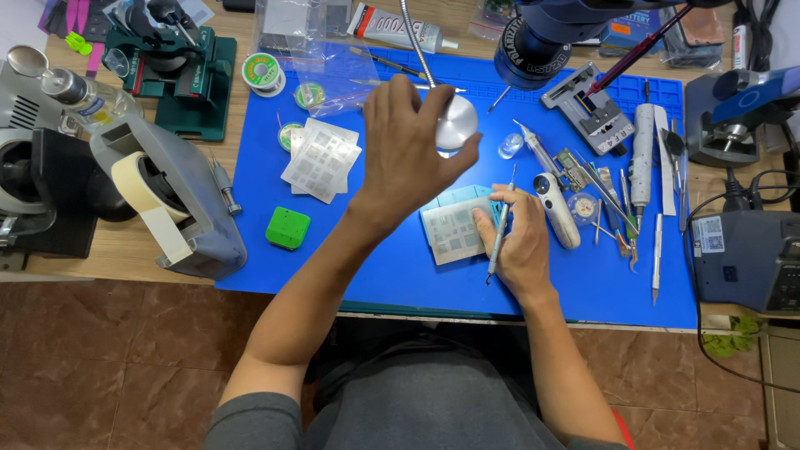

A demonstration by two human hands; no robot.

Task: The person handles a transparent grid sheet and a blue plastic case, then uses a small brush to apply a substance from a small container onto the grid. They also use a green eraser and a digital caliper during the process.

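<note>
My left hand (408, 150) is raised over the blue work mat (392, 275) and grips the round silver head of a gooseneck lamp (457, 125). My right hand (517, 237) rests on the mat and holds a thin metal tweezer tool (500, 233) like a pen. Its thumb presses on a pale rectangular plate (450, 232) lying on a light blue holder. A small clear round lens (510, 146) sits just beyond the lamp head.
A stack of metal stencils (321, 158) and a green block (288, 227) lie left of centre. A tape dispenser (167, 196) stands at left. Screwdrivers, tweezers and a white pen-shaped tool (557, 210) fill the right side. A microscope head (542, 42) hangs above; a dark power unit (746, 254) sits far right.
</note>
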